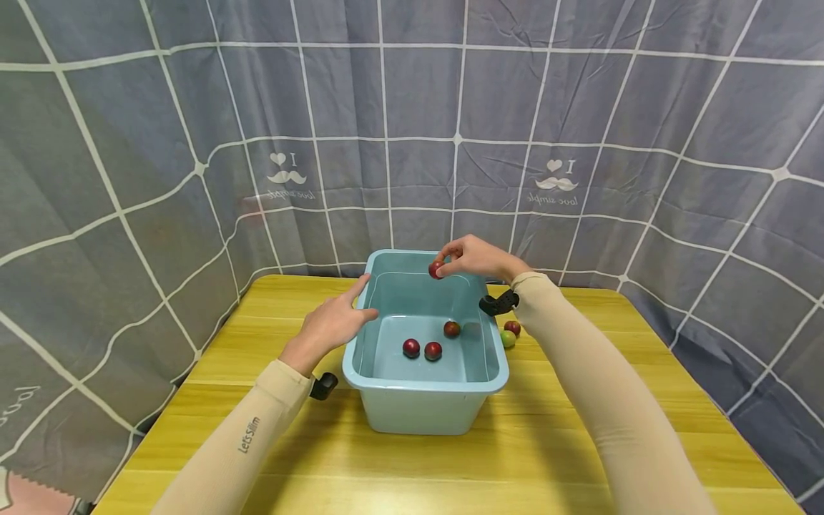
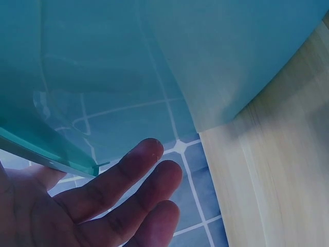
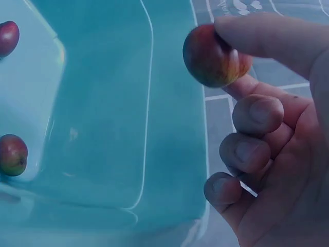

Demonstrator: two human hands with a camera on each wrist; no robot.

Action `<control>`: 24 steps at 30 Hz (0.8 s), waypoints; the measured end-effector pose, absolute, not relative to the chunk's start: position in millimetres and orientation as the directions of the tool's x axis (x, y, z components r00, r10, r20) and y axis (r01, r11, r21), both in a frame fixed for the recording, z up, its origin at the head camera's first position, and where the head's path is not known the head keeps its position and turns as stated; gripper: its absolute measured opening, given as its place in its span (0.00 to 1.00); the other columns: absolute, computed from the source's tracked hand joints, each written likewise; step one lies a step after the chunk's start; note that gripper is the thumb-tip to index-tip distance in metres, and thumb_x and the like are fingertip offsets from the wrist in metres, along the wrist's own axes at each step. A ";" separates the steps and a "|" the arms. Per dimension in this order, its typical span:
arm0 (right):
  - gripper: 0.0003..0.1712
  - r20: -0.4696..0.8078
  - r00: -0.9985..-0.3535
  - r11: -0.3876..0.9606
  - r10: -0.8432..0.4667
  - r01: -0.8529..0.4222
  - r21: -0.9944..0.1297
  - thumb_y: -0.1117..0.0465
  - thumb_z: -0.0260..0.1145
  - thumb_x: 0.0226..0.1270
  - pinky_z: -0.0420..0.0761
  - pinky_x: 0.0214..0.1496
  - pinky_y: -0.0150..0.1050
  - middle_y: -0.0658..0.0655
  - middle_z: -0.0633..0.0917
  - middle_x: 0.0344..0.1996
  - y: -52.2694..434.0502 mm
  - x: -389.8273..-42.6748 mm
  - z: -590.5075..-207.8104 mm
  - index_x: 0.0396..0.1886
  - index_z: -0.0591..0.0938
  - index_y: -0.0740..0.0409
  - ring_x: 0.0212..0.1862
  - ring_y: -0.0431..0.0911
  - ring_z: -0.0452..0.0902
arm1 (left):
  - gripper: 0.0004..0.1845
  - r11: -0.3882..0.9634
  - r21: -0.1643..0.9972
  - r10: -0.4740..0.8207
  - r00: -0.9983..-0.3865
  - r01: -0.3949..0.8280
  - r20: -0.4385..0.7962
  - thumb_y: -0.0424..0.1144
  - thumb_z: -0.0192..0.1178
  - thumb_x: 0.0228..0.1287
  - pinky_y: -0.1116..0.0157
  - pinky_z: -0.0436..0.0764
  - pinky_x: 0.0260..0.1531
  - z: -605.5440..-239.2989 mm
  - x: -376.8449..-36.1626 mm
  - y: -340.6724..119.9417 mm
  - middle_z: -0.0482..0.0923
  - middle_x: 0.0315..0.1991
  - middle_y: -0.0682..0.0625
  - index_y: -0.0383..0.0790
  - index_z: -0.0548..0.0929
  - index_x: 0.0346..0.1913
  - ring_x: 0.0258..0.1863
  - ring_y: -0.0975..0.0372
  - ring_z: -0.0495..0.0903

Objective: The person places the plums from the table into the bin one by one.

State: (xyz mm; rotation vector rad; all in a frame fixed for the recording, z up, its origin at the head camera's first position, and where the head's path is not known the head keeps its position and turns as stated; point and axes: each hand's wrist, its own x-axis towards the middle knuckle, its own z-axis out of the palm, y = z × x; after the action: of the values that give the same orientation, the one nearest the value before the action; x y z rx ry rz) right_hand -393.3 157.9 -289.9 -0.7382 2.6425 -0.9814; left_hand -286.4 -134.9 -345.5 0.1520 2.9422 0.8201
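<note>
A light blue plastic tub (image 1: 425, 411) stands on the yellow wooden table (image 1: 553, 458). Three small red fruits (image 1: 433, 350) lie on its floor. My right hand (image 1: 473, 257) pinches another small red fruit (image 1: 436, 269) (image 3: 213, 56) between thumb and forefinger, above the tub's far side. My left hand (image 1: 335, 322) rests with straight fingers (image 2: 128, 180) against the tub's left rim (image 2: 51, 152). In the right wrist view two of the fruits (image 3: 13, 154) show on the tub floor.
A red fruit (image 1: 512, 327) and a green one (image 1: 508, 339) lie on the table just right of the tub. A grey checked cloth (image 1: 412, 129) hangs close behind and around the table. Bare tabletop lies in front of the tub.
</note>
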 end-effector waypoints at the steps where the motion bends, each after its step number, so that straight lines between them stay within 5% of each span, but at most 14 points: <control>1: 0.16 -0.038 -0.849 0.656 -0.527 -0.377 -0.654 0.50 0.72 0.64 0.63 0.36 0.40 0.60 0.76 0.27 156.0 -393.5 -290.2 0.49 0.87 0.49 0.27 0.46 0.65 | 0.42 0.851 0.520 0.117 -0.992 0.073 -0.052 0.62 0.51 0.68 0.50 0.78 0.37 -345.7 -286.5 -135.0 0.65 0.75 0.42 0.70 0.44 0.81 0.67 0.39 0.72; 11: 0.17 -0.051 -0.839 0.671 -0.541 -0.395 -0.627 0.54 0.72 0.64 0.64 0.34 0.40 0.57 0.78 0.25 147.9 -398.0 -294.8 0.50 0.87 0.53 0.25 0.45 0.64 | 0.42 0.848 0.524 0.119 -0.992 0.081 -0.040 0.61 0.51 0.68 0.46 0.78 0.42 -347.1 -286.3 -135.4 0.65 0.75 0.42 0.69 0.45 0.81 0.68 0.38 0.70; 19: 0.22 -0.053 -0.844 0.681 -0.534 -0.392 -0.619 0.55 0.71 0.65 0.68 0.40 0.43 0.62 0.79 0.31 148.7 -396.3 -296.2 0.56 0.85 0.60 0.32 0.48 0.68 | 0.42 0.846 0.526 0.121 -0.992 0.085 -0.036 0.61 0.51 0.68 0.52 0.78 0.35 -348.0 -285.5 -134.2 0.65 0.75 0.42 0.69 0.45 0.81 0.66 0.39 0.73; 24: 0.23 -0.050 -0.852 0.674 -0.520 -0.375 -0.637 0.55 0.71 0.66 0.67 0.39 0.42 0.55 0.75 0.26 155.1 -391.0 -295.7 0.57 0.84 0.60 0.32 0.47 0.66 | 0.42 0.847 0.524 0.118 -0.992 0.083 -0.033 0.61 0.51 0.68 0.55 0.76 0.32 -349.5 -285.2 -135.0 0.66 0.75 0.42 0.68 0.46 0.81 0.64 0.40 0.75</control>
State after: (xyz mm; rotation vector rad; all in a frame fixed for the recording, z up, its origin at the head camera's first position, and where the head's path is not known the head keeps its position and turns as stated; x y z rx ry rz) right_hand -391.0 155.1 -295.7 -0.7227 2.6616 -0.9371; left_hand -285.2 -135.0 -349.5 0.1612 2.9578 0.8351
